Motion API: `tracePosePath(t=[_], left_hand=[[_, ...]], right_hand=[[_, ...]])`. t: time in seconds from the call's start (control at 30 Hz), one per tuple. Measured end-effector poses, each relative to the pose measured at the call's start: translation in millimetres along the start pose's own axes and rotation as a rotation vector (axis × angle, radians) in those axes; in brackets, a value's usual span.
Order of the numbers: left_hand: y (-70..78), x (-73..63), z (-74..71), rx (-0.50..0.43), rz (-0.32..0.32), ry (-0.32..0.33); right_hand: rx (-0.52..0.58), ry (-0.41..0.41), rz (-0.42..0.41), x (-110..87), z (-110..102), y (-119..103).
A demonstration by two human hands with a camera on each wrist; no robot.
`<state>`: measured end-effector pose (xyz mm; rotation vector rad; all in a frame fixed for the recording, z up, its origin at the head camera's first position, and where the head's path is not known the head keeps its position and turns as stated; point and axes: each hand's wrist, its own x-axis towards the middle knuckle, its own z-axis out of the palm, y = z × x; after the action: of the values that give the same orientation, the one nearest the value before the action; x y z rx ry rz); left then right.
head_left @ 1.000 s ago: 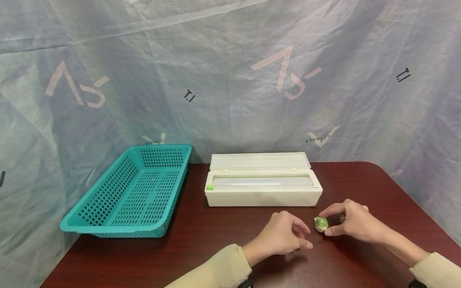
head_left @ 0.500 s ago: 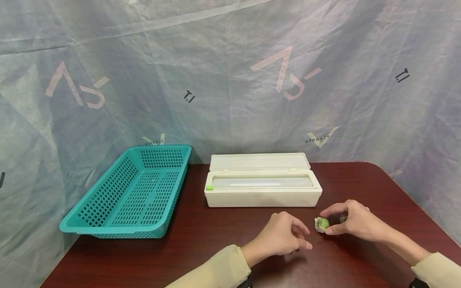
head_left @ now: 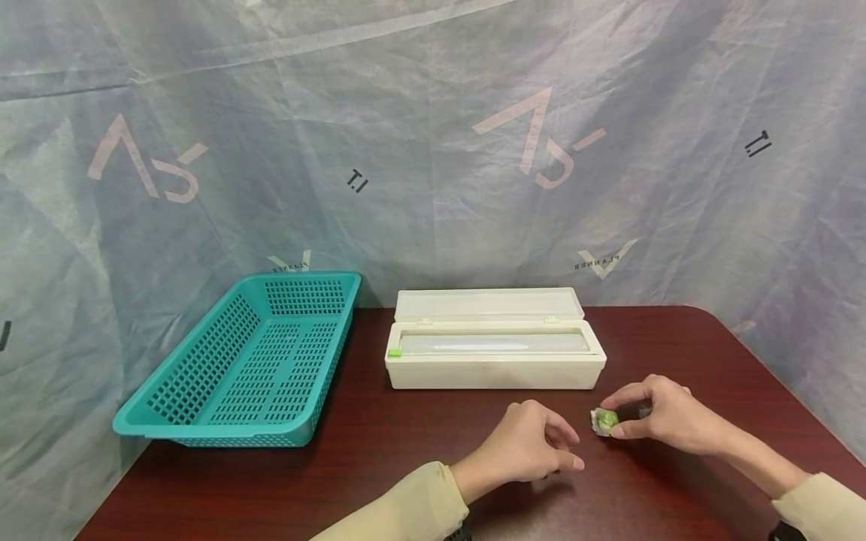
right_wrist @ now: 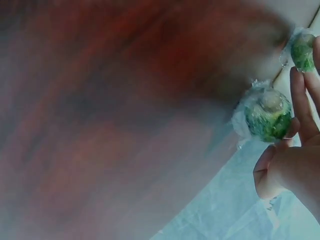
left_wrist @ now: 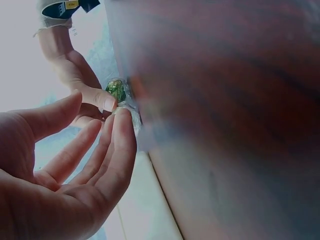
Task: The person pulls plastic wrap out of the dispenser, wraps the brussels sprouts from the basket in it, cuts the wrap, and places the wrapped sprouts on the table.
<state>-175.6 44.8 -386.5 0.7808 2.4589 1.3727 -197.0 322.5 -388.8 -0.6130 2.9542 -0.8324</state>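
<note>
My right hand [head_left: 666, 417] pinches a small green Brussels sprout [head_left: 604, 421] in clear plastic wrap between thumb and fingertips, low over the table. A second wrapped Brussels sprout [right_wrist: 269, 115] shows in the right wrist view, close to the curled fingers of that hand; in the head view it is mostly hidden behind the right hand. My left hand [head_left: 524, 442] hovers to the left of the pinched sprout, its fingers loosely bent and holding nothing. In the left wrist view its fingertips [left_wrist: 123, 117] overlap the edge of the plastic wrap.
A white cling film dispenser [head_left: 497, 372] stands behind the hands, its lid [head_left: 489, 305] raised and a green slider [head_left: 395, 352] at its left end. On the left sits a teal plastic basket [head_left: 307, 428]. A printed grey cloth [head_left: 433, 150] hangs behind the dark red table [head_left: 419, 443].
The pinched sprout has turned slightly in my right fingertips, with its plastic edge facing left. My left hand has drifted very slightly left. All else has stayed put.
</note>
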Motion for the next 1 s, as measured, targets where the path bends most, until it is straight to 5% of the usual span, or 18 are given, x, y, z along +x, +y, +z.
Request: tracePosePath(t=[0.4,1.0], left_hand=[[-1.3,0.4,-1.6,-0.02,-0.017,-0.002],[-3.0,-0.1,-1.5,-0.013,-0.001,-0.004]], right_hand=[[-0.019,-0.079,-0.195,8.9,-5.5,-1.5],[-0.017,-0.083,-0.162,9.8,-3.5,5.3]])
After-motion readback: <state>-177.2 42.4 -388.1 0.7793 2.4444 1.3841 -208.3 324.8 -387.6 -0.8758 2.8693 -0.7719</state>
